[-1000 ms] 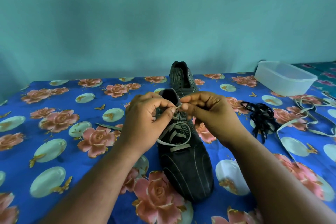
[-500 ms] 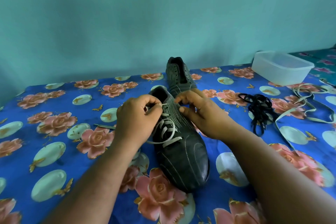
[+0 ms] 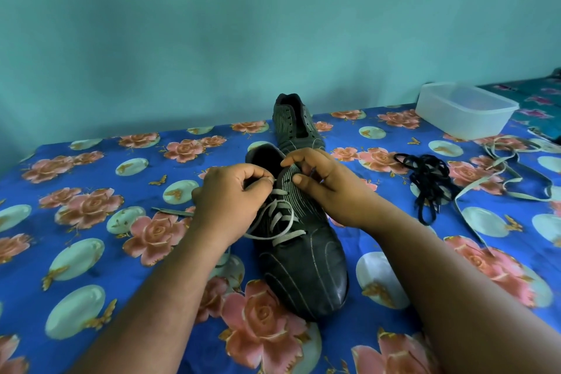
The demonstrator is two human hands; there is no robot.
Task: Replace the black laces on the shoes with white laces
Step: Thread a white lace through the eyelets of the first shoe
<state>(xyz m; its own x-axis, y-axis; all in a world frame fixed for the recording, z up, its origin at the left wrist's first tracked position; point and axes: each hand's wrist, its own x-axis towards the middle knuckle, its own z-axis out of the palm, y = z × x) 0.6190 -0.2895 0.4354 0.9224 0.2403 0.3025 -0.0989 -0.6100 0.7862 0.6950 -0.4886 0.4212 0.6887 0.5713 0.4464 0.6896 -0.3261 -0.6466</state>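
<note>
**A:** What do your hands hold?

**B:** Your left hand (image 3: 233, 194) has its grip pinched on the end of the white lace (image 3: 280, 215) at the upper eyelets of the near shoe (image 3: 300, 258). Your right hand (image 3: 331, 188) curls its fingers round the shoe's tongue and the eyelet edge on that side, steadying it.

**A:** How does the near shoe look, and where is it?

**B:** It is dark grey-black with thin pale stripes. It lies mid-table on the flowered blue cloth (image 3: 91, 252), toe toward the near edge. The flat off-white lace crosses its lower eyelets in several bars, with one slack loop bowing out.

**A:** And the other items?

**B:** The second shoe (image 3: 293, 121) stands just behind it by the far edge, unlaced. The black laces (image 3: 431, 182) lie bunched toward the right edge, beside a loose white lace (image 3: 510, 179). A clear plastic tub (image 3: 464, 109) sits at the far right corner.
</note>
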